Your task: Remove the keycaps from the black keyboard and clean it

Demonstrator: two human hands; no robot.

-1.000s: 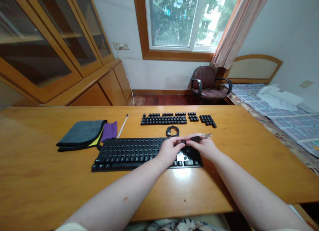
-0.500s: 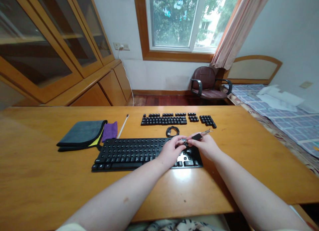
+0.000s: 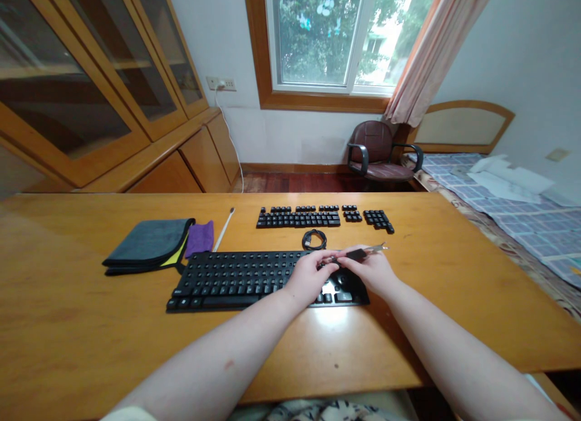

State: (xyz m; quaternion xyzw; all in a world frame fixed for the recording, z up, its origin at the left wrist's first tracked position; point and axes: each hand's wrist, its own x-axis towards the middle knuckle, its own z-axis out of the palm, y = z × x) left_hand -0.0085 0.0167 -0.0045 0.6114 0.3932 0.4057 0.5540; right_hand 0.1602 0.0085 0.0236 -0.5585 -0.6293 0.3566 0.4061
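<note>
A black keyboard point(image 3: 245, 279) with many of its keycaps off lies in front of me on the wooden desk. My right hand point(image 3: 370, 270) is closed over the keyboard's right end, holding what looks like a keycap puller point(image 3: 357, 255). This tool has a black middle, and thin metal prongs stick out beyond my fingers at its right end. Close against it, my left hand point(image 3: 313, 274) rests over the keyboard with its fingers pinched near the tool's left end. Whatever lies between those fingertips is hidden.
Removed keycaps point(image 3: 318, 219) stand in rows at the back. A coiled USB cable point(image 3: 314, 239) lies behind the keyboard. To the left are a folded grey cloth point(image 3: 147, 245), a purple cloth point(image 3: 200, 239) and a thin white brush point(image 3: 224, 230).
My right hand has shifted slightly left, bringing the puller lower and closer to my left fingers. My left hand has barely moved, and the keyboard stays in place.
</note>
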